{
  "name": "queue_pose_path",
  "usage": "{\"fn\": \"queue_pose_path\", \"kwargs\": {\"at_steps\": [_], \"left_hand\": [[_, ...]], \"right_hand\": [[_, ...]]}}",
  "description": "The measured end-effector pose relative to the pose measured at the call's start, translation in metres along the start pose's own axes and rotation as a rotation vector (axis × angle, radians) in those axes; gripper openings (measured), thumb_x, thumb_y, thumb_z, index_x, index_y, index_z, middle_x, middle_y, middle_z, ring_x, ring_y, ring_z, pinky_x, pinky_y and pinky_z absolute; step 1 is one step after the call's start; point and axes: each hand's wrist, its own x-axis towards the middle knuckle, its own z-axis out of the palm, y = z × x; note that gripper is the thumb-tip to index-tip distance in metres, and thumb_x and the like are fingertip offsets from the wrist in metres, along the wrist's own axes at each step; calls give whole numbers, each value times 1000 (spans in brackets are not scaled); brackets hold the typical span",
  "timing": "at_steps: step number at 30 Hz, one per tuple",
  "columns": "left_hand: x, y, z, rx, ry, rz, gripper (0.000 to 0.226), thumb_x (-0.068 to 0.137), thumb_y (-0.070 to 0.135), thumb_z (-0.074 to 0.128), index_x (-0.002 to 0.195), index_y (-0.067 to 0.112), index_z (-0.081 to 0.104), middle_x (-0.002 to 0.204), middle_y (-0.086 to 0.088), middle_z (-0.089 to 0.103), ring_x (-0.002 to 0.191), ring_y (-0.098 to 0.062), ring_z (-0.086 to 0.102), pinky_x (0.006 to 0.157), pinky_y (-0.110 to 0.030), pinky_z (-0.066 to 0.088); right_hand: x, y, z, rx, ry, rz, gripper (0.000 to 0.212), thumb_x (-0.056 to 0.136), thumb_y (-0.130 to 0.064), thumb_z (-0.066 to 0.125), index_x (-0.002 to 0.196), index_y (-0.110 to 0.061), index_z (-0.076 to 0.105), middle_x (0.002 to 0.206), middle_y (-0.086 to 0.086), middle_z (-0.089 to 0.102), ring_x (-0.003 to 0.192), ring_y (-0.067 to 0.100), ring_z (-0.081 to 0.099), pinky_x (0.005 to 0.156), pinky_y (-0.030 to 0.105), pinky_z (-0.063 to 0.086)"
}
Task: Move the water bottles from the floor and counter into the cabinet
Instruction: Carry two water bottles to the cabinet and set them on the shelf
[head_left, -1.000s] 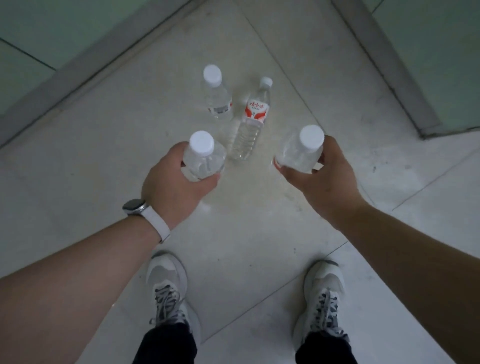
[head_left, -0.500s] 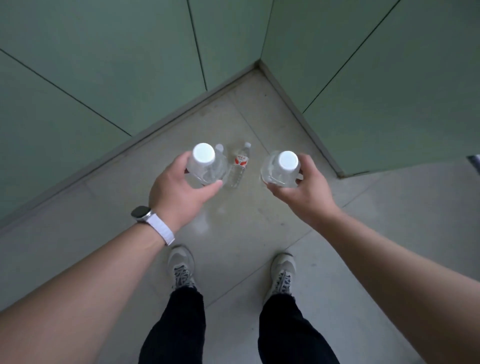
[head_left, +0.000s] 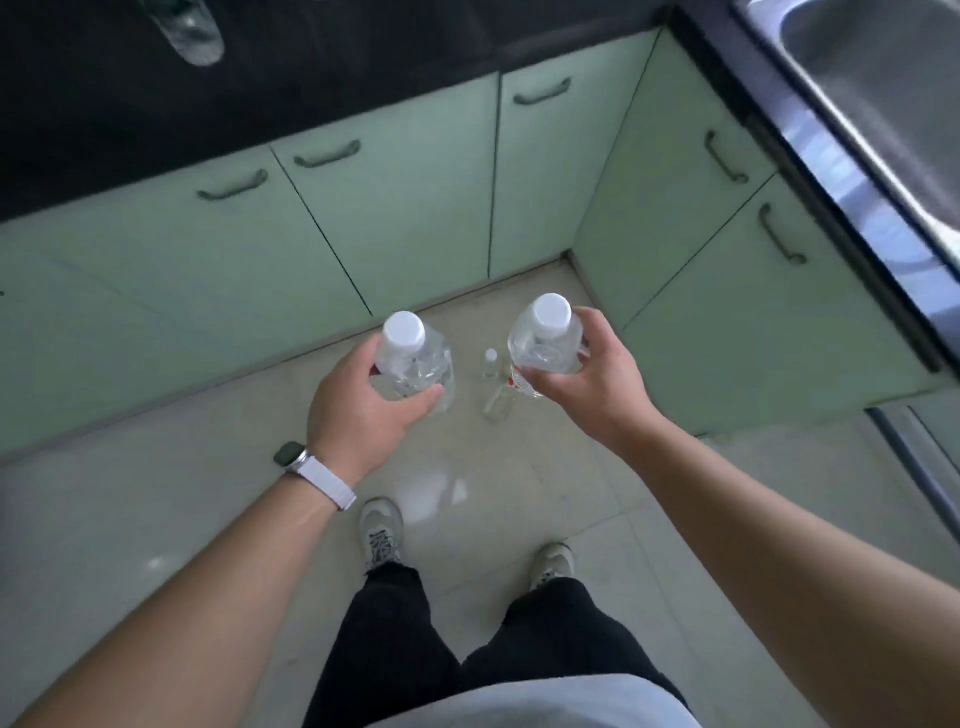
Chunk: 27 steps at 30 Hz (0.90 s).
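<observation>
My left hand (head_left: 358, 410) grips a clear water bottle with a white cap (head_left: 410, 358), held upright above the floor. My right hand (head_left: 592, 379) grips a second clear white-capped bottle (head_left: 545, 335) at the same height. Between and below them, a small upright bottle (head_left: 490, 361) and a lying red-labelled bottle (head_left: 500, 400) rest on the floor, partly hidden by my right hand. Another clear bottle (head_left: 191, 28) lies on the dark counter at the top left. The green cabinet doors (head_left: 395, 208) in front are all closed.
Green base cabinets (head_left: 727, 312) form a corner ahead and to the right, with dark handles (head_left: 327, 155). A steel sink (head_left: 883, 88) sits in the right counter. The pale tiled floor (head_left: 156, 519) spreads around my shoes (head_left: 382, 530).
I have stood up with a bottle in each hand; both bottles rose away from the floor, and the counter, cabinet handles and sink came into view.
</observation>
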Motion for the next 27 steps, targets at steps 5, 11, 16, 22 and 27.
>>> {"fn": "queue_pose_path", "kwargs": {"at_steps": [5,11,16,22,27], "left_hand": [[-31,4,-59,-195,217,-59,44,66,40,90,101,34,64,94,26,69,89,4,65,81,-31,56],[-39,-19,-137,-373,283,-68,43,69,28,93,96,44,63,94,31,71,87,5,68,79,-22,53],[-35,-43,-210,-470,332,-2,41,70,26,91,95,44,63,95,29,71,87,4,67,78,-19,54],[-33,-75,-295,-501,417,69,38,68,31,89,94,40,64,95,14,69,87,2,63,73,-14,53],[-48,-101,-348,-500,557,33,40,74,23,90,95,42,61,90,28,67,84,9,60,71,-8,47]], "right_hand": [[-31,-78,15,91,-67,-77,51,67,-37,86,106,-45,55,105,-17,69,100,6,67,91,43,56],[-63,-168,67,168,-114,-155,45,72,-21,88,103,-32,58,96,-13,71,91,4,70,86,40,59],[-80,-234,122,160,-140,-205,51,60,-45,84,103,-32,60,95,-10,71,91,13,69,86,44,58],[-99,-294,178,143,-182,-278,43,72,-32,83,108,-32,59,101,-8,68,89,5,67,75,25,53],[-110,-335,226,156,-288,-352,40,77,-21,82,109,-28,59,99,-4,68,78,-3,64,64,12,49]]}}
